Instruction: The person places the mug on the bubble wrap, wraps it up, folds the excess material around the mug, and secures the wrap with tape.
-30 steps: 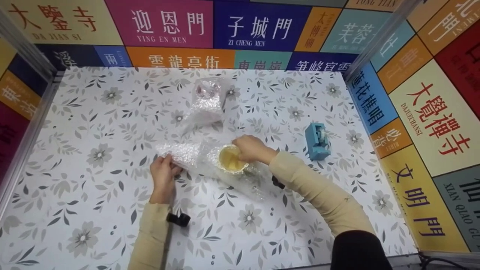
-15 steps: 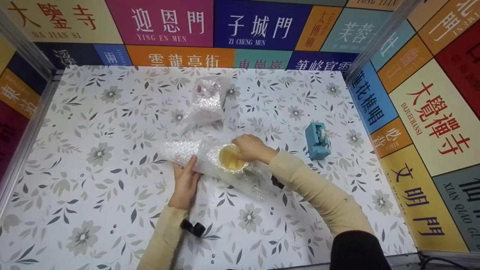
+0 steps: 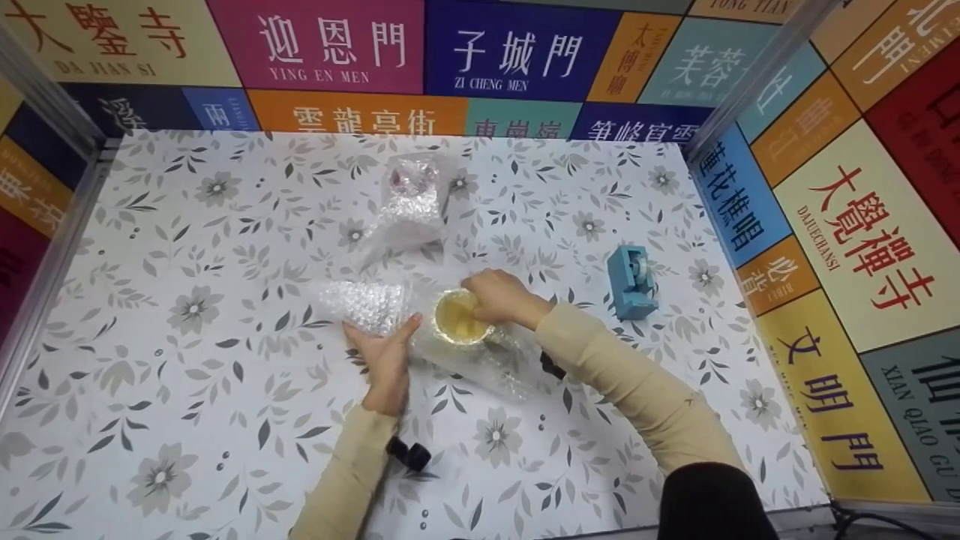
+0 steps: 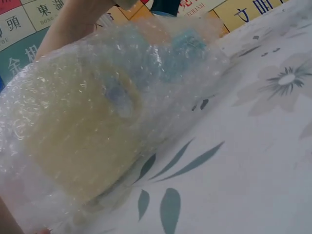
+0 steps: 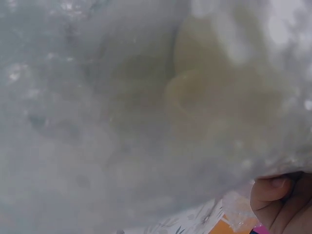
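A yellow mug (image 3: 454,319) stands mouth up in bubble wrap (image 3: 367,300); its handle (image 4: 127,100) shows through the plastic in the left wrist view. My right hand (image 3: 506,298) grips the mug's rim from the right, pinching wrap and rim together; its curled fingers (image 5: 273,197) appear at the wrap's edge in the right wrist view. My left hand (image 3: 385,360) lies at the front edge of the loose wrap left of the mug. Its thumb (image 3: 409,328) and index finger are spread apart, the other fingers partly hidden.
Behind the mug lies a bubble-wrapped bundle (image 3: 412,199) with something reddish inside. A teal tape dispenser (image 3: 631,281) stands to the right. Printed panels (image 3: 337,45) wall the floral-covered table (image 3: 225,435) at the back and sides.
My left hand has let go of the wrap's left end and moved right along its front edge toward the mug, thumb spreading from the index finger. The right hand holds its place.
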`<state>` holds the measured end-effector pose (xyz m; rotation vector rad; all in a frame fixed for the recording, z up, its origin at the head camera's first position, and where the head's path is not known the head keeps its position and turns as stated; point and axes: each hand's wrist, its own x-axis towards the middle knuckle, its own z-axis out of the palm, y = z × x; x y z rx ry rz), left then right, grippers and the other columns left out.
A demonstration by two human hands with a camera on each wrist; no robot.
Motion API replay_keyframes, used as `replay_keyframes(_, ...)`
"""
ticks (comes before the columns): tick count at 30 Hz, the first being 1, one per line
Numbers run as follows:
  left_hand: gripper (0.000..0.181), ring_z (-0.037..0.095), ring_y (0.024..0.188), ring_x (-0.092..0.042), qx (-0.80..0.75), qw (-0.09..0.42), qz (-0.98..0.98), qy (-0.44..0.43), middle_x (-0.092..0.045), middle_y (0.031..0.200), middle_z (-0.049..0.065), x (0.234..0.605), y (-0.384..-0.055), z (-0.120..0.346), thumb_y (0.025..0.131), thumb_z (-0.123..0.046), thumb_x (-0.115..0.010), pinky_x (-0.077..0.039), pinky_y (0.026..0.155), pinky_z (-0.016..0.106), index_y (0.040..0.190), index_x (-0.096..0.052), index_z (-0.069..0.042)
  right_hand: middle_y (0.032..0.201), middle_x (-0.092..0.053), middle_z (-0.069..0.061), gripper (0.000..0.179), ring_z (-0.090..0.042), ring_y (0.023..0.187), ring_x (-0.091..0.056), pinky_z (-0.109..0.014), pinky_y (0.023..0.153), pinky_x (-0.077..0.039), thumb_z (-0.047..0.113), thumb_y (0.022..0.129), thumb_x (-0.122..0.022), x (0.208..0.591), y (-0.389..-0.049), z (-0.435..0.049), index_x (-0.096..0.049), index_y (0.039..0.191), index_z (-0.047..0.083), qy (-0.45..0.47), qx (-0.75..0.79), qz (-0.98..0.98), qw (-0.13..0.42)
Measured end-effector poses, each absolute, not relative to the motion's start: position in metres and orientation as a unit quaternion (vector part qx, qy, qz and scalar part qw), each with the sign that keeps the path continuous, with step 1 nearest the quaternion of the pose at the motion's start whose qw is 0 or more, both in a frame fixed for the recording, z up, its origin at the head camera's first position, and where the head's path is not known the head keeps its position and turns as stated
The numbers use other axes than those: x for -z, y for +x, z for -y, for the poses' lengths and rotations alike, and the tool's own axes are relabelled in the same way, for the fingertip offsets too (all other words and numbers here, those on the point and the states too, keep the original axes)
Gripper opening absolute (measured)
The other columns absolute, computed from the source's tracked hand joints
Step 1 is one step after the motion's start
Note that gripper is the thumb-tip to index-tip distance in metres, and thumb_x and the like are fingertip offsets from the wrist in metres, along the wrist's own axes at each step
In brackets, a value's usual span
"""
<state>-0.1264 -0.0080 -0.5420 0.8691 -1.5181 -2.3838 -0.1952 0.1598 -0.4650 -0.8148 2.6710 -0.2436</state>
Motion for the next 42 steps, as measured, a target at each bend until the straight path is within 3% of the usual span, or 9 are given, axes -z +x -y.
replay_keyframes(4, 0.124, 0.021, 0.137, -0.007, 0.764, 0.086, 0.563, 0.305, 0.003, 0.151, 0.008, 0.543, -0.125, 0.006, 0.058, 0.001, -0.080, -0.012, 0.110, 0.029, 0.145, 0.007, -0.015, 0.081, -0.061, -0.012, 0.017, -0.029, 0.074, -0.056, -0.040, 0.065, -0.049, 0.008, 0.072, -0.059, 0.465, -0.195, -0.160, -0.061, 0.087, 0.002, -0.292, 0.083, -0.938, 0.165)
replay_keyframes(7, 0.123, 0.023, 0.137, -0.006, 0.745, 0.084, 0.586, 0.307, 0.001, 0.151, 0.011, 0.542, -0.125, 0.004, 0.057, -0.001, -0.081, -0.008, 0.110, 0.030, 0.145, 0.005, -0.011, 0.081, -0.061, -0.012, 0.017, -0.029, 0.074, -0.056, -0.040, 0.066, -0.049, 0.008, 0.071, -0.059, 0.465, -0.195, -0.159, -0.061, 0.087, 0.002, -0.294, 0.080, -0.939, 0.162)
replay_keyframes(11, 0.109, 0.025, 0.134, -0.022, 0.773, 0.088, 0.551, 0.301, -0.020, 0.147, 0.015, 0.542, -0.126, 0.004, 0.060, 0.006, -0.077, -0.020, 0.108, 0.029, 0.145, -0.010, -0.007, 0.081, -0.061, -0.011, 0.015, -0.029, 0.074, -0.056, -0.039, 0.065, -0.049, 0.007, 0.070, -0.058, 0.465, -0.195, -0.159, -0.060, 0.085, 0.003, -0.284, 0.079, -0.940, 0.169)
replay_keyframes(15, 0.087, 0.026, 0.122, -0.041, 0.819, 0.104, 0.492, 0.278, -0.043, 0.133, 0.016, 0.543, -0.126, 0.005, 0.061, 0.016, -0.071, -0.035, 0.100, 0.028, 0.136, -0.032, -0.002, 0.082, -0.061, -0.010, 0.015, -0.029, 0.076, -0.056, -0.040, 0.066, -0.048, 0.005, 0.070, -0.058, 0.466, -0.195, -0.158, -0.059, 0.084, 0.005, -0.273, 0.073, -0.943, 0.178)
replay_keyframes(25, 0.060, 0.025, 0.112, -0.049, 0.777, 0.083, 0.567, 0.262, -0.053, 0.121, 0.018, 0.544, -0.123, 0.002, 0.064, 0.005, -0.073, -0.038, 0.097, 0.028, 0.119, -0.050, 0.007, 0.081, -0.061, -0.009, 0.016, -0.027, 0.075, -0.055, -0.038, 0.064, -0.048, 0.004, 0.068, -0.059, 0.466, -0.194, -0.159, -0.060, 0.084, 0.005, -0.273, 0.084, -0.942, 0.176)
replay_keyframes(34, 0.031, 0.021, 0.083, -0.062, 0.779, 0.061, 0.572, 0.250, -0.065, 0.093, 0.019, 0.544, -0.124, -0.002, 0.067, 0.011, -0.069, -0.052, 0.074, 0.026, 0.097, -0.064, 0.010, 0.082, -0.060, -0.008, 0.019, -0.025, 0.074, -0.055, -0.036, 0.065, -0.048, 0.003, 0.068, -0.057, 0.466, -0.195, -0.157, -0.060, 0.086, 0.006, -0.257, 0.089, -0.945, 0.184)
replay_keyframes(38, 0.021, 0.014, 0.076, -0.059, 0.768, 0.081, 0.599, 0.211, -0.066, 0.083, 0.012, 0.537, -0.120, -0.002, 0.067, 0.010, -0.070, -0.050, 0.070, 0.022, 0.087, -0.067, 0.008, 0.082, -0.060, -0.008, 0.018, -0.025, 0.074, -0.055, -0.035, 0.066, -0.048, 0.003, 0.069, -0.058, 0.467, -0.195, -0.157, -0.060, 0.087, 0.006, -0.253, 0.095, -0.945, 0.186)
replay_keyframes(42, 0.009, 0.012, 0.061, -0.048, 0.719, 0.132, 0.668, 0.141, -0.056, 0.063, 0.006, 0.516, -0.110, -0.002, 0.068, 0.013, -0.063, -0.040, 0.056, 0.018, 0.076, -0.066, 0.011, 0.078, -0.060, -0.007, 0.016, -0.024, 0.072, -0.055, -0.035, 0.065, -0.048, 0.002, 0.069, -0.058, 0.468, -0.196, -0.159, -0.061, 0.084, 0.005, -0.261, 0.100, -0.943, 0.180)
